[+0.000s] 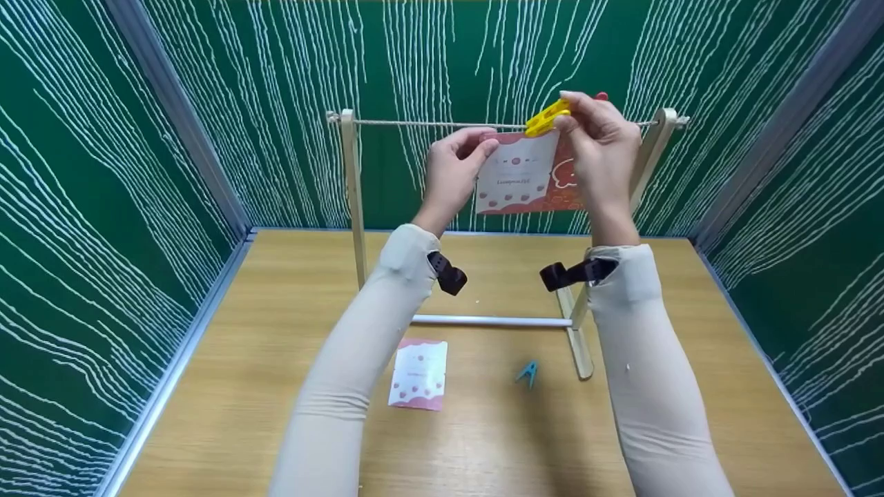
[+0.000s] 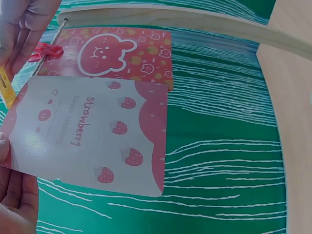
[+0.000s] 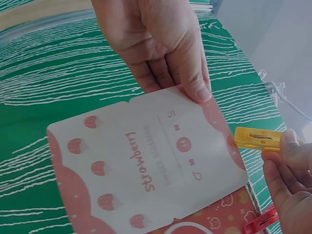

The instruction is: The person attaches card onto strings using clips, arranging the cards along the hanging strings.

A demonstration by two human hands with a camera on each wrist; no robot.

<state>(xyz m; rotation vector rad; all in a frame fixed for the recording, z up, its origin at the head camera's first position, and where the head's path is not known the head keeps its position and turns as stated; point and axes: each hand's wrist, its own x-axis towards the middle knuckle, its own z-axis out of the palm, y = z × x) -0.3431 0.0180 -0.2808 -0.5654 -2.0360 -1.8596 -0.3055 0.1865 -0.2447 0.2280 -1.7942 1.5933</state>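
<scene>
My left hand (image 1: 450,172) pinches a corner of a pink-and-white strawberry card (image 1: 512,176) between thumb and fingers, up against the rope (image 1: 414,123). A yellow clothespin (image 1: 542,121) is pinched by its handles in my right hand (image 1: 609,155). Its tips meet the card's top edge in the right wrist view; whether they clamp the rope too, I cannot tell. Just to the right hangs a red card with a white-outlined cartoon animal (image 2: 131,63), held by a red clothespin (image 2: 46,50) and partly covered by the strawberry card.
The rope runs between two wooden posts (image 1: 353,200) of a stand, joined low down by a metal bar (image 1: 490,321). On the wooden table (image 1: 276,359) lie a second strawberry card (image 1: 419,375) and a teal clothespin (image 1: 528,374). Green walls with white lines (image 1: 290,90) enclose the table.
</scene>
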